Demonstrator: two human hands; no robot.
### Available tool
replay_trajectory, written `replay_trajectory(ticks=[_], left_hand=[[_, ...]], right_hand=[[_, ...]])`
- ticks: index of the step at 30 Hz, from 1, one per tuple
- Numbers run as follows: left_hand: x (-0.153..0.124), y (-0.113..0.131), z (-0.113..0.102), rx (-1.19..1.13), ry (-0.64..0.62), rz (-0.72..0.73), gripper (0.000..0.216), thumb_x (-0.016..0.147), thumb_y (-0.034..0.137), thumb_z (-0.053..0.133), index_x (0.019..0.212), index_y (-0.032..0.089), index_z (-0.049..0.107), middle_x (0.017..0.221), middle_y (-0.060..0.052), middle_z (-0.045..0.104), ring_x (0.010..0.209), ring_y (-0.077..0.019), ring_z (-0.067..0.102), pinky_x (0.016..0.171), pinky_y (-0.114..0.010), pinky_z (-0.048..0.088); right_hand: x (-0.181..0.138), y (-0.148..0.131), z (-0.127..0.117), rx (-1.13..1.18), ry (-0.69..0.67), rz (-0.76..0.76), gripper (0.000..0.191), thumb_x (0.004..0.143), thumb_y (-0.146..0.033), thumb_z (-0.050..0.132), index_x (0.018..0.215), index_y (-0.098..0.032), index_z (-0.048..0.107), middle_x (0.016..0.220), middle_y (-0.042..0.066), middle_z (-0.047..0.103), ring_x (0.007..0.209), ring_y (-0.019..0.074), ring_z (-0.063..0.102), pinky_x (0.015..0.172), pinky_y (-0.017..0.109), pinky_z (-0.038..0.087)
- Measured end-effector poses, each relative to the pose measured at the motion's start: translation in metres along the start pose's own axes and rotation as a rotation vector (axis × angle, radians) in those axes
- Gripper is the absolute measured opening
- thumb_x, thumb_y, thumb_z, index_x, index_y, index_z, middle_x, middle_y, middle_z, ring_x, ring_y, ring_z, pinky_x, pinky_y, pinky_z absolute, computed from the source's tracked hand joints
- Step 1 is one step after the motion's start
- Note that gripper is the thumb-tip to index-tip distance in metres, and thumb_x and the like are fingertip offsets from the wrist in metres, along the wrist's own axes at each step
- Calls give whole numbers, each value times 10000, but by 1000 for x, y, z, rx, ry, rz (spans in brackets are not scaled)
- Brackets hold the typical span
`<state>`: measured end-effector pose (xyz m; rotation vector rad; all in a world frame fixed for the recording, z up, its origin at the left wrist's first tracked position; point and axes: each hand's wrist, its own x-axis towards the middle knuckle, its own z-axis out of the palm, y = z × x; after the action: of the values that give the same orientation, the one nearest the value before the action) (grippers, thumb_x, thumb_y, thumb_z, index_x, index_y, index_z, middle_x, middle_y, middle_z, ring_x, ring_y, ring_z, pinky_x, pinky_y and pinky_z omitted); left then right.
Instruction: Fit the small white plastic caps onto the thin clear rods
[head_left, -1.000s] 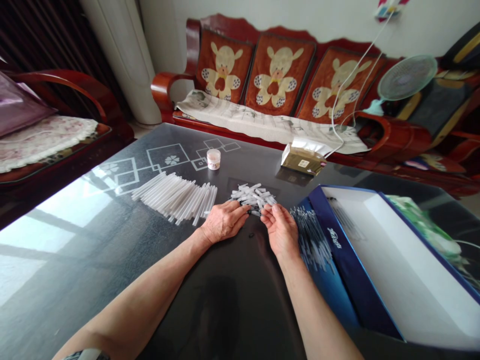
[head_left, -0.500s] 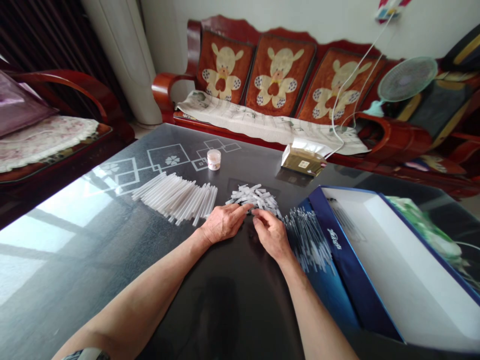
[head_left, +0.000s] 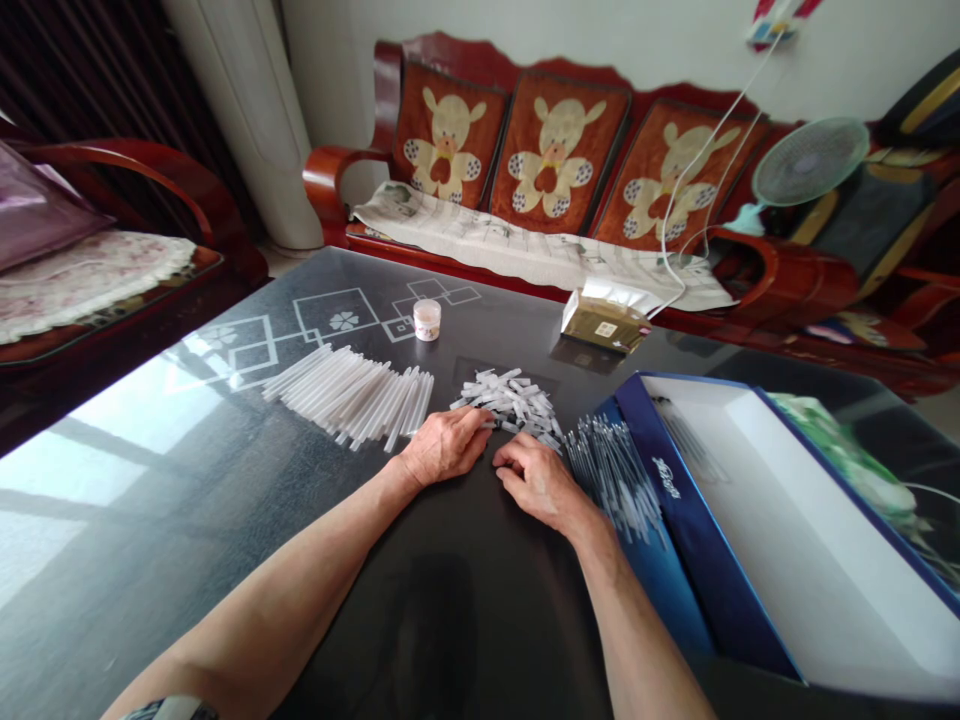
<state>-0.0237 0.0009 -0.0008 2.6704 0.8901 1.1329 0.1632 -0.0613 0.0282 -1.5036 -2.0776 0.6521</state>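
My left hand [head_left: 448,445] rests on the dark table at the near edge of a heap of short white plastic pieces [head_left: 517,395]. Its fingers are curled together at a small piece, too little to name. Just right of it, my right hand [head_left: 538,482] lies low over the table, thumb and fingers bent toward each other; whatever they pinch, if anything, is hidden. Long translucent white tubes [head_left: 349,392] lie in a row left of the heap. Beside my right wrist is a bundle of thin, dark-cored clear sticks [head_left: 616,475].
A blue box with a white inside [head_left: 795,520] stands open on the right, a green-and-white package [head_left: 847,450] beyond it. Farther back on the table [head_left: 420,620] are a small round jar [head_left: 427,320] and a tissue box [head_left: 606,320]. A wooden sofa [head_left: 330,185] stands behind.
My right hand has drawn back from the heap toward me, away from my left fingertips, and its fingers have curled. My left fingers have bent in a little; that hand stays in place.
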Motion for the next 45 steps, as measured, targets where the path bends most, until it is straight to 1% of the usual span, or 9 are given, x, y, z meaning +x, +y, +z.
replay_trajectory(ticks=[2,6,11,18,25,28,36,40,45], left_hand=[[0,0,-1,2,-6,9,186,949,257,446,1081,169,544,871,-51,657,772,-158,658,689,-256,536],[1,1,-3,14,-14,29,198,953,259,444,1093,170,552,849,-44,645,760,-154,651,691,-253,531],[1,1,-3,15,-28,38,207,954,251,435,1099,162,552,870,-52,651,781,-160,654,701,-259,535],[1,2,-3,38,-50,23,219,962,278,424,1086,159,559,874,-56,659,769,-162,658,691,-266,543],[1,4,-5,62,-123,12,233,959,282,416,1079,157,572,830,-47,631,742,-164,647,671,-274,550],[1,2,-5,25,-142,-8,232,960,293,423,1079,168,578,877,-52,618,768,-157,648,696,-271,559],[0,2,-4,-24,-126,-29,229,961,321,425,1001,170,594,925,-68,601,813,-153,645,731,-269,567],[2,2,-6,14,-116,-16,238,964,305,414,1001,161,601,906,-69,612,791,-155,640,702,-269,561],[2,1,-5,63,-74,35,242,967,292,413,985,158,613,863,-68,625,826,-174,632,751,-298,553]], right_hand=[[2,5,4,146,100,46,119,824,-211,554,877,-198,659,858,36,667,746,153,632,732,285,495],[6,11,18,542,315,212,267,855,-389,559,1018,-199,651,829,37,716,704,166,675,632,274,540],[10,8,27,703,358,226,325,839,-436,580,1047,-204,674,875,42,738,767,180,698,646,280,578],[11,7,29,755,389,247,296,788,-427,640,970,-193,648,796,24,723,715,170,703,636,277,591],[12,6,30,694,371,219,291,790,-427,632,957,-191,665,823,36,724,718,173,704,651,281,589],[11,7,31,663,381,208,284,800,-421,624,967,-197,676,836,38,728,720,171,699,656,281,585],[11,11,34,604,407,193,264,804,-403,628,957,-202,703,786,35,715,698,172,677,672,290,571],[12,11,34,651,372,191,270,766,-374,665,978,-210,698,868,40,732,724,172,679,696,294,573],[13,8,34,708,376,255,302,741,-413,677,947,-194,697,810,40,732,664,168,681,674,299,581]])
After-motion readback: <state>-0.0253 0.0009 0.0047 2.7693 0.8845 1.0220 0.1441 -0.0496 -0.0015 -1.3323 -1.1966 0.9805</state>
